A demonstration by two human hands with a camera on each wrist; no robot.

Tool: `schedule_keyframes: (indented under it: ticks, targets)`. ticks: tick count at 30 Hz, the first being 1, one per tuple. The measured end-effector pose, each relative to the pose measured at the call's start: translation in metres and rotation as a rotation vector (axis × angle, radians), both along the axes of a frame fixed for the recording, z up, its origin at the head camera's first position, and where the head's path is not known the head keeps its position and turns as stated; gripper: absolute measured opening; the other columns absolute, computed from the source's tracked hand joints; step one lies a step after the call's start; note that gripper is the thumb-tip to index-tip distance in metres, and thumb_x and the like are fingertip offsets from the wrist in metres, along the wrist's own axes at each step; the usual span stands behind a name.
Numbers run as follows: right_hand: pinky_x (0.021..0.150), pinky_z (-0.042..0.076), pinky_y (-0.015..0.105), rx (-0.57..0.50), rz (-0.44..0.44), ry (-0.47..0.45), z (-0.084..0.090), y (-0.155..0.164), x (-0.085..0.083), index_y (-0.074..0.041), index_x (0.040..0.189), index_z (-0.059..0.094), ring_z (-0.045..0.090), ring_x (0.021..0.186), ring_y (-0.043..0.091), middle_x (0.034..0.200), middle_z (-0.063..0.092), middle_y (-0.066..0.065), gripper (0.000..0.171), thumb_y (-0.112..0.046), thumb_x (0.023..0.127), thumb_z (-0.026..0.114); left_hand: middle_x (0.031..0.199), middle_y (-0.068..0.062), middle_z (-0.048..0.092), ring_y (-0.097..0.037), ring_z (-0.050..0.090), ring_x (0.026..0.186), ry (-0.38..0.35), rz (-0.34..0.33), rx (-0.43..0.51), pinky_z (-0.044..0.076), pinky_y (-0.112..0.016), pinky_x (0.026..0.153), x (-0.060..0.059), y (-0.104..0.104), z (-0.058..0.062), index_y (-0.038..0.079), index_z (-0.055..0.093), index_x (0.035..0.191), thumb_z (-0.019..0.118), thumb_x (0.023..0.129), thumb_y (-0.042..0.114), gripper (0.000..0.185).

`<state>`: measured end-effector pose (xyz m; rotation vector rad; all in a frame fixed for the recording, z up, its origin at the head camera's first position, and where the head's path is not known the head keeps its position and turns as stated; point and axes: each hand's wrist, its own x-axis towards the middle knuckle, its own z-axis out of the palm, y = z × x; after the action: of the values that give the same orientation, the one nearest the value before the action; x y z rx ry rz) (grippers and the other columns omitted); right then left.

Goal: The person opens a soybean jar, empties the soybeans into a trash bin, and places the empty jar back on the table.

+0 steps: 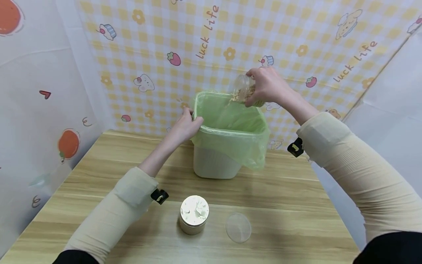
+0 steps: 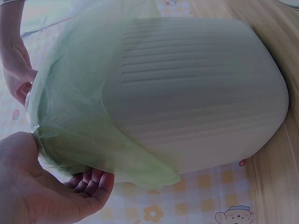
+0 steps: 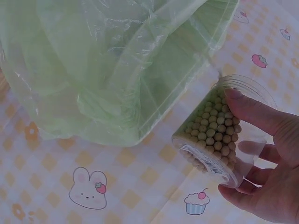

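Right hand (image 1: 268, 88): fingers gripping the tipped jar (image 1: 243, 90) of beans.
Left hand (image 1: 185, 126): fingers holding the bin (image 1: 215, 163) rim.
Risk: beans may be missing the bag (image 1: 230, 121), spilling on the worktop (image 1: 280, 198).

We see bare table (image 1: 290, 205) to the left and right of the bin (image 1: 217, 165), wide enough for a hand to pass. In front of it a jar (image 1: 194, 214) and a lid (image 1: 238, 227) stand near each other, narrowing the middle path.

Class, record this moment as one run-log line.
right hand: holds tilted bean jar over bin | left hand: grips bin rim | table: second jar, loose lid
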<state>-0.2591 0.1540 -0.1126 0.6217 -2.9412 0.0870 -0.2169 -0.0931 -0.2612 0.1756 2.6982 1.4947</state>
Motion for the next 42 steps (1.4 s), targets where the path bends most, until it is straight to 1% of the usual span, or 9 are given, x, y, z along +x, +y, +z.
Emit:
schedule_keyframes:
  ticks: [6,11,20,27,34,42]
  targets:
    - [0.111,0.046,0.056,0.003,0.005,0.0,-0.0028,-0.0009,-0.0005,0.003,0.147,0.05,0.056,0.127,0.045,0.141,0.06,0.028,0.095,-0.027,0.067,0.092,0.13,-0.018,0.05,-0.029,0.051,0.111,-0.001,0.007,-0.005,0.047,-0.04,0.09,-0.0018,-0.0004,-0.0035,0.002,0.031,0.148,0.041,0.094,0.036,0.065]
    - [0.11,0.046,0.056,0.001,0.012,0.0,-0.0028,-0.0008,-0.0004,0.004,0.146,0.051,0.057,0.125,0.045,0.139,0.061,0.028,0.094,-0.025,0.067,0.092,0.128,-0.017,0.051,-0.029,0.051,0.108,-0.007,0.004,-0.006,0.047,-0.04,0.088,-0.0019,-0.0009,-0.0036,0.002,0.031,0.149,0.041,0.094,0.037,0.065]
    - [0.11,0.046,0.057,0.004,0.018,0.0,-0.0005,-0.0011,-0.0009,0.004,0.145,0.051,0.056,0.127,0.046,0.139,0.06,0.029,0.093,-0.025,0.067,0.091,0.125,-0.017,0.051,-0.028,0.052,0.104,-0.008,-0.006,-0.005,0.046,-0.037,0.083,-0.0031,-0.0006,-0.0033,0.002,0.031,0.149,0.04,0.095,0.036,0.064]
    - [0.111,0.045,0.057,0.022,0.008,0.006,0.002,-0.0009,-0.0013,0.004,0.145,0.051,0.055,0.128,0.046,0.139,0.06,0.029,0.093,-0.025,0.067,0.091,0.125,-0.017,0.051,-0.029,0.052,0.107,0.003,-0.002,0.004,0.047,-0.04,0.087,-0.0049,-0.0009,-0.0021,0.002,0.031,0.148,0.04,0.095,0.036,0.064]
    - [0.107,0.045,0.058,0.031,0.012,0.021,0.0023,-0.0005,-0.0019,0.003,0.144,0.053,0.055,0.12,0.045,0.133,0.063,0.029,0.092,-0.024,0.065,0.091,0.13,-0.016,0.051,-0.029,0.052,0.11,-0.002,0.002,-0.011,0.047,-0.041,0.09,-0.0059,-0.0013,-0.0026,0.003,0.031,0.15,0.04,0.095,0.038,0.066]
    - [0.115,0.037,0.058,0.034,0.007,0.012,0.0015,-0.001,-0.0022,0.002,0.145,0.052,0.052,0.126,0.046,0.136,0.061,0.028,0.094,-0.024,0.064,0.092,0.127,-0.015,0.051,-0.029,0.052,0.107,0.014,0.006,-0.013,0.047,-0.042,0.087,-0.0048,-0.0013,-0.0039,0.004,0.032,0.149,0.04,0.094,0.038,0.065]
